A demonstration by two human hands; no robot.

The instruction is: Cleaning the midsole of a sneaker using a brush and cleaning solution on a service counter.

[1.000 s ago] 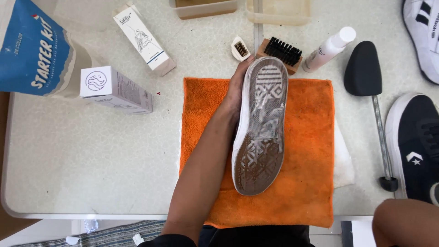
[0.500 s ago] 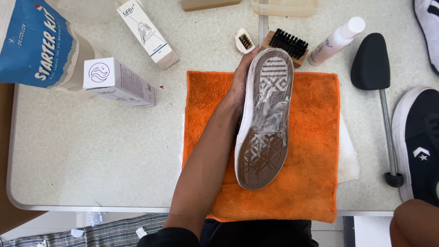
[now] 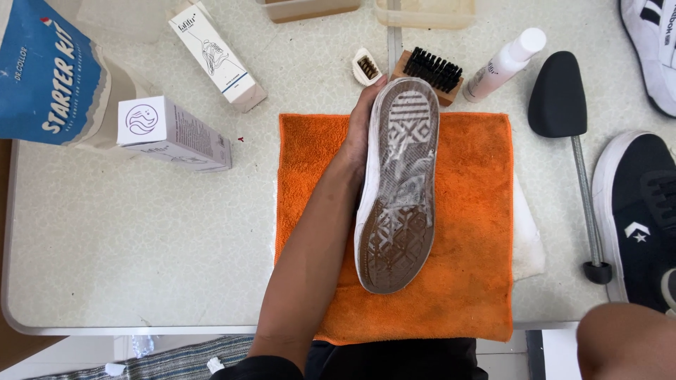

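Head view: left hand clamped along the side of sneaker, sole turned up over the orange towel, exposing wet tread. Brush just beyond fingertips. Right hand's grip cannot be told.

Probably a home shoe-cleaning table: brushes, cleaner bottle, shoe tree, orange towel.

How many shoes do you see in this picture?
3: a sole-up shoe held by the left hand over the orange cloth, a black shoe at right, a white shoe top right, partly cut off.
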